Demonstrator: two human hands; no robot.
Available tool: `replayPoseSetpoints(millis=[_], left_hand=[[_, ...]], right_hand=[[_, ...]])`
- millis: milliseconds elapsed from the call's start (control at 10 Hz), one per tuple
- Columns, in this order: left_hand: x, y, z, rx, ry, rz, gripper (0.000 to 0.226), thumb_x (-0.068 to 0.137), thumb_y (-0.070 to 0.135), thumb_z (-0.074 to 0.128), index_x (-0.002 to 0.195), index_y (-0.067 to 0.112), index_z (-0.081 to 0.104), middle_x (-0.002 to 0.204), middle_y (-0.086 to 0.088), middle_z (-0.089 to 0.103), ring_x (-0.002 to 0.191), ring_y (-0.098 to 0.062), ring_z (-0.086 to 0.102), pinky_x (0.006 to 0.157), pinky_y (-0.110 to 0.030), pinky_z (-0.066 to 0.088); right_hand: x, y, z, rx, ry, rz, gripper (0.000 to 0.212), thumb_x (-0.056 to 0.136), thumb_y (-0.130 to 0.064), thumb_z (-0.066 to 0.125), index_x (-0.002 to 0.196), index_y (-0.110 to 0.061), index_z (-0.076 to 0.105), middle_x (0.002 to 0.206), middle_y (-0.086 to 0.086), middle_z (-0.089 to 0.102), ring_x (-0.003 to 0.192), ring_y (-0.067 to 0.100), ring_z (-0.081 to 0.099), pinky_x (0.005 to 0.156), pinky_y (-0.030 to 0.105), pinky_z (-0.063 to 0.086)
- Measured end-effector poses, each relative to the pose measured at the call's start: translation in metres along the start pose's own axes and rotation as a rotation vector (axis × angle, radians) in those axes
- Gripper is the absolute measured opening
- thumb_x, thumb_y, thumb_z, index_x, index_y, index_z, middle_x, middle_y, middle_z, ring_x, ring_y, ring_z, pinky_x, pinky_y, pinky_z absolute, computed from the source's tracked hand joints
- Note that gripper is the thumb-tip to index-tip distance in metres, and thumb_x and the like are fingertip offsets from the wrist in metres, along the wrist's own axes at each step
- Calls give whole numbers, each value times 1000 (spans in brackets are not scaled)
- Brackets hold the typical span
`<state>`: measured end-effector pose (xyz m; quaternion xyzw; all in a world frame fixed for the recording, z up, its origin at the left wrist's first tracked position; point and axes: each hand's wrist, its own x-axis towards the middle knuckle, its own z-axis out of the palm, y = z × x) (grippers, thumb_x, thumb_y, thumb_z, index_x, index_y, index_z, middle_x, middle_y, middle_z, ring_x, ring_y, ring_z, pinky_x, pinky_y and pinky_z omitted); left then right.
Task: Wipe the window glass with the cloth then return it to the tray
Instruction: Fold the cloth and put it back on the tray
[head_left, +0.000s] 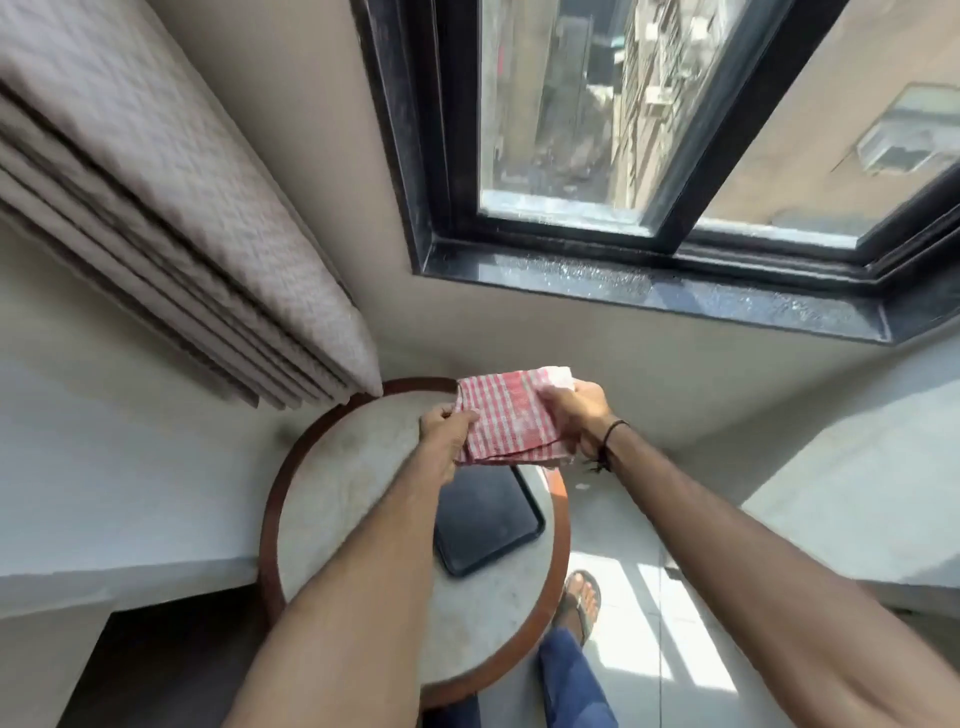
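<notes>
While the red-checked cloth (506, 418) is held folded between the left hand (445, 432) and right hand (574, 415), fingers clamped on its edges, above the empty black tray (485, 525), whether the window glass (566, 104) is wiped cannot be told; returning it remains.

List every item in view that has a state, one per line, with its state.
cloth: folded, held in the air above the table by both hands
left hand: gripping the cloth's left edge
right hand: gripping the cloth's right side
tray: flat on the table, nothing visible in it
window: closed, glass dusty
curtain: drawn aside, bunched in folds
round table: upright, bearing the tray
</notes>
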<state>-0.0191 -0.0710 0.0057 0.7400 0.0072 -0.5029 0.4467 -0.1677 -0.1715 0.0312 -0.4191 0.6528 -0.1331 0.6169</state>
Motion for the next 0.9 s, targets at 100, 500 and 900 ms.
replayPoseSetpoints(millis=[100, 500, 900], left_hand=[[52, -91, -24, 84, 190, -142, 30, 90, 7, 69, 120, 6, 68, 111, -13, 75, 79, -22, 71, 61, -26, 59], [129, -224, -38, 376, 395, -226, 25, 88, 15, 70, 112, 9, 71, 119, -12, 75, 106, -33, 71, 82, -32, 56], [26, 4, -44, 987, 284, 705, 25, 104, 22, 49, 119, 9, 63, 126, -13, 66, 118, -33, 63, 99, -47, 48]], right_hand=[[40, 86, 39, -183, -32, 89, 27, 86, -4, 76, 113, -6, 78, 115, 19, 81, 102, 37, 79, 90, 55, 66], [134, 219, 95, -482, -13, 1, 33, 81, -1, 75, 108, -18, 79, 97, -2, 75, 101, 24, 75, 100, 42, 62], [41, 20, 25, -707, 365, -625, 35, 90, -24, 65, 125, -20, 70, 115, 3, 78, 114, 31, 69, 98, 43, 52]])
